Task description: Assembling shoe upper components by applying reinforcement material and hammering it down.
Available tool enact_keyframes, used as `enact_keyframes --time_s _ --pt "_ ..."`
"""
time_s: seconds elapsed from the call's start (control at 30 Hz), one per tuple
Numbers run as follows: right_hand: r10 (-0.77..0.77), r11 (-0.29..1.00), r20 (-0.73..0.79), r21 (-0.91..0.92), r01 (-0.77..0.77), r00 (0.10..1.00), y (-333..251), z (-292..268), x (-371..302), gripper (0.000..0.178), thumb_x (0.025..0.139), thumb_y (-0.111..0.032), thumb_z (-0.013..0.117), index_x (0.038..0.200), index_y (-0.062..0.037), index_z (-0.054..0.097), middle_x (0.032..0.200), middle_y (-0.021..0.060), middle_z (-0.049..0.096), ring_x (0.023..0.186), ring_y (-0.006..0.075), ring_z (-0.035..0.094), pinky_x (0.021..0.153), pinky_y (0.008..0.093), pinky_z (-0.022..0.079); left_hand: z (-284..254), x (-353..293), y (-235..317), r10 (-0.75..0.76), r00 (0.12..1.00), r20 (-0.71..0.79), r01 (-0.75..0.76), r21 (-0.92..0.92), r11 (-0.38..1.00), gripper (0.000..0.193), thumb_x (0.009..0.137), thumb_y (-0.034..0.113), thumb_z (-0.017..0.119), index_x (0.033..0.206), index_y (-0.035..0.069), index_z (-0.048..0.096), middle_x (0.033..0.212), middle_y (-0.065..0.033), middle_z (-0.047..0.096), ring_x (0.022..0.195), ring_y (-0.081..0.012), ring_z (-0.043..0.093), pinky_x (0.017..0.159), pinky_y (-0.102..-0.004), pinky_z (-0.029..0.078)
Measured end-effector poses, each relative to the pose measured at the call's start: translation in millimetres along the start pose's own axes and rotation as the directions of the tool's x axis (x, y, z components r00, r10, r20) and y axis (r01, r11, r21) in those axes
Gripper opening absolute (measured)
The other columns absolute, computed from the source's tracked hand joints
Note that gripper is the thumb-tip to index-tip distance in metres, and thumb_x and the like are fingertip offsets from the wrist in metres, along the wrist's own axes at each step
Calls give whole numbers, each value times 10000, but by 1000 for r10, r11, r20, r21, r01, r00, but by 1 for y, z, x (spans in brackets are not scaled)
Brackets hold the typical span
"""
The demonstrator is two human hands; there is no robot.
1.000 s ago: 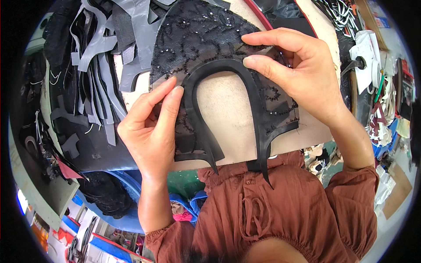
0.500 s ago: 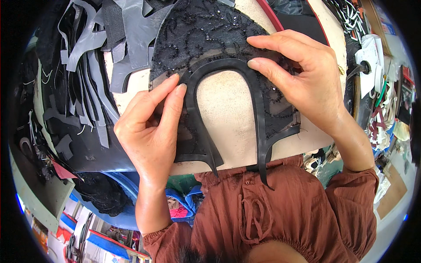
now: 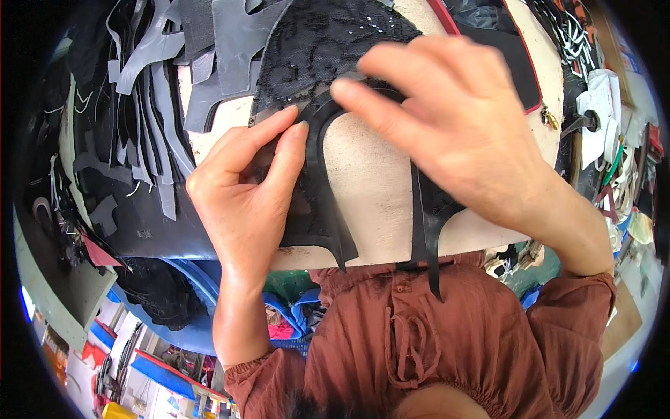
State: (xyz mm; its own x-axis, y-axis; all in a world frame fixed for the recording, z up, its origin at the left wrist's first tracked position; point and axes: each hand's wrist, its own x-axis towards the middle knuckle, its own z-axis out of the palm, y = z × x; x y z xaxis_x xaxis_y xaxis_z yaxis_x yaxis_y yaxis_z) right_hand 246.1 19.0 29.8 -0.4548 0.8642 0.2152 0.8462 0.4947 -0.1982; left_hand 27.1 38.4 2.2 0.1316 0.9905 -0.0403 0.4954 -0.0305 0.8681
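A black lace piece with sequins and a sheer mesh base (image 3: pixel 335 42) lies on a pale work board (image 3: pixel 370 181). A smooth black band (image 3: pixel 316 157) edges its U-shaped opening, and narrow tails hang past the board's near edge. My left hand (image 3: pixel 241 171) pinches at the left side of the opening, thumb and forefinger close together on the lace piece. Over the top of the curve is my right hand (image 3: pixel 460 115), smeared by motion, its thumb and forefinger pointing left. It covers the right part of the band and much of the lace there.
Several grey and black cut pieces (image 3: pixel 241 49) are heaped at the far left. A dark red-rimmed object (image 3: pixel 492 52) lies at the far right of the board. Below the table's left edge stands a blue tub (image 3: pixel 195 332) beside black fabric (image 3: pixel 150 293). White strips (image 3: pixel 576 45) hang at the right.
My right hand has moved left across the top of the curve, from the right side of the opening. My left hand keeps its pinch. The view has shifted slightly.
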Motion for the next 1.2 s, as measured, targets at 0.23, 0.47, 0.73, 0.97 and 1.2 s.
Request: enact_keyframes --time_s 0.23,0.47,0.73,0.97,1.2 --pt "-187 982 178 59 179 966 -5 6 6 464 745 -143 627 1183 8 660 1111 70 592 1034 233 566 856 344 473 -4 4 2 45 999 29 -48 92 995 171 797 20 774 968 22 772 714 -51 667 603 -80 549 571 -226 424" --pt "-304 951 236 16 309 923 -13 8 9 458 760 -140 609 1186 21 655 1166 99 593 1070 247 572 912 355 492 -17 -2 16 -145 977 155 151 -32 988 213 818 28 789 1028 7 760 754 -9 659 635 -39 525 563 -201 417" --pt "-234 969 184 125 214 955 -12 10 8 484 775 -146 591 1245 -50 654 1217 106 600 1124 273 574 929 368 513 -30 -24 -1 -193 974 116 204 -88 975 206 833 8 772 1039 -2 759 783 12 632 626 -15 492 551 -180 385" --pt "-209 977 241 15 212 948 -27 5 11 464 768 -223 658 1222 -127 675 1206 101 611 1098 277 581 870 372 535 -31 -30 -1 -151 985 81 157 -72 985 202 846 23 762 1047 -3 756 772 18 637 630 -8 490 551 -180 382" --pt "-135 991 251 58 124 959 -37 4 8 600 659 -371 820 1196 -142 682 1218 102 611 1111 277 568 850 387 531 -51 -54 10 -369 909 194 394 -111 912 303 856 15 760 1156 23 723 736 38 625 617 10 497 542 -160 400"
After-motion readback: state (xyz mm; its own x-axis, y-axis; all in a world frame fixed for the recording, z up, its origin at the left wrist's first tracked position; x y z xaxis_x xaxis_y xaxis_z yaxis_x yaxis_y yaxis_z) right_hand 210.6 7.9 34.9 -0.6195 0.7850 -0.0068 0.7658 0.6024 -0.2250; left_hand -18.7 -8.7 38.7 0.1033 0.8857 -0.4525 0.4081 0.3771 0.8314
